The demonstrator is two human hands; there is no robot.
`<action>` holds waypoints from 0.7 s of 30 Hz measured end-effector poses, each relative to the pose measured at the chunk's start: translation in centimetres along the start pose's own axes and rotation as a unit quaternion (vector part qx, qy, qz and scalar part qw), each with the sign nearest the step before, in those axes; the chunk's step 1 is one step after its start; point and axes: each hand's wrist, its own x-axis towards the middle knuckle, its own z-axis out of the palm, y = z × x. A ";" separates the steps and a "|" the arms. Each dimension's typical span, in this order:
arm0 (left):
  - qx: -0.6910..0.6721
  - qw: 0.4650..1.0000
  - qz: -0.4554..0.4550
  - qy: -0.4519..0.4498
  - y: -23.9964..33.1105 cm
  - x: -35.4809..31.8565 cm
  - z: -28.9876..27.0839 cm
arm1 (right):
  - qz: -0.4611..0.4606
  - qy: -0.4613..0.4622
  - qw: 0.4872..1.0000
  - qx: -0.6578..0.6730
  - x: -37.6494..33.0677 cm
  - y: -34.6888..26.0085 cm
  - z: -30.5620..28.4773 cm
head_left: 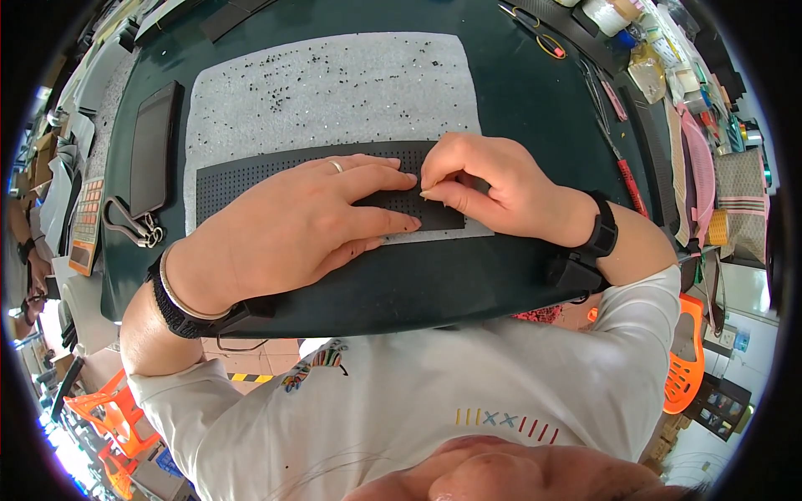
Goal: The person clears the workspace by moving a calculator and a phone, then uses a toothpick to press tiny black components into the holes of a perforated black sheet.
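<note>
A dark grey strip with rows of small holes (pixel 242 182) lies across the near part of a pale felt-like mat (pixel 251 92). Many tiny black bits (pixel 334 73) are scattered over the mat's far part. My left hand (pixel 301 217) rests flat on the strip, fingers stretched toward the right and slightly apart, holding nothing. Close to those fingertips, over the strip's right end, my right hand (pixel 501 188) has thumb and index finger pinched together. Whatever is between them is too small to name. Both hands hide parts of the strip.
A black phone (pixel 154 150) lies left of the mat, with a strap and metal clasp (pixel 138 225) below it. Scissors (pixel 535 32), tweezers (pixel 595 92) and a red-handled tool (pixel 631 185) lie right. Supplies crowd the table's right edge; a calculator (pixel 86 219) sits far left.
</note>
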 end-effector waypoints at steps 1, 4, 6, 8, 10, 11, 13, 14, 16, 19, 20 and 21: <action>0.000 1.000 0.001 0.000 0.0 0.0 0.0 | -0.011 -0.005 1.000 -0.009 0.1 0.1 0.0; 0.002 1.000 0.000 -0.004 -0.1 0.0 0.0 | -0.015 -0.012 1.000 -0.016 0.0 0.0 0.0; 0.001 1.000 -0.001 -0.004 0.0 -0.1 0.0 | -0.004 -0.016 1.000 -0.011 -0.2 0.0 0.0; -0.001 1.000 -0.003 -0.005 0.1 -0.1 0.0 | -0.005 -0.020 1.000 -0.008 -0.1 -0.1 0.0; 0.000 1.000 -0.002 -0.006 0.0 0.0 0.0 | -0.005 -0.025 1.000 -0.003 -0.1 -0.1 -0.1; 0.001 1.000 -0.002 -0.006 0.0 0.0 0.0 | -0.005 -0.025 1.000 -0.003 -0.1 -0.1 -0.1; 0.001 1.000 -0.001 -0.006 -0.1 0.0 0.0 | -0.004 -0.027 1.000 0.002 -0.2 -0.1 -0.1; -0.002 1.000 -0.001 -0.007 0.0 0.0 0.0 | -0.005 -0.029 1.000 0.004 -0.3 -0.2 -0.1; -0.007 1.000 -0.001 -0.007 0.0 0.0 -0.1 | -0.016 -0.030 0.999 -0.002 -0.2 -0.1 0.0; -0.007 1.000 0.000 -0.006 0.0 0.0 0.0 | -0.039 -0.031 0.999 -0.013 -0.1 0.0 0.1; -0.007 1.000 0.001 -0.006 -0.1 0.0 0.0 | -0.019 -0.028 0.999 -0.001 -0.2 -0.2 0.0; -0.007 1.000 0.002 -0.006 -0.1 0.0 0.0 | 0.002 -0.025 1.000 0.011 -0.3 -0.4 0.0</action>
